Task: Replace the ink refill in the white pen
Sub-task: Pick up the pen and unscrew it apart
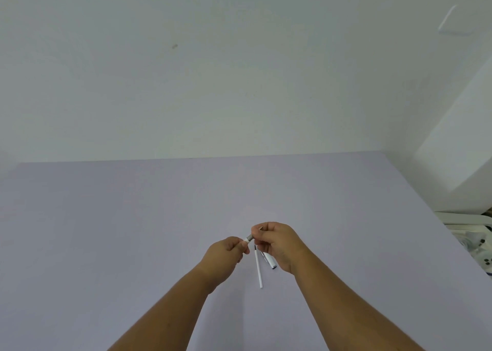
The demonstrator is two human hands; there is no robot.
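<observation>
We see both hands together above desk (106, 217) middle: left hand (226, 252) pinching pen (248, 239) at white end, right hand (277, 241) on metal end. Refill (258, 268) and cap (270, 260) lying below. Risk: slipped twist drops small part onto refill. Right edge near; left side open.

- Our two bare forearms rise from the bottom edge of the view and converge toward the middle.
- Our left hand (231, 249) is curled into a loose fist, knuckles up, thumb and fingers pinched closed at its right end.
- Our right hand (277, 241) sits slightly higher and further forward, wrist bent, fingers folded down, thumb and forefinger pinched closed facing the left hand.
- The fingertips of both hands are nearly touching.
</observation>
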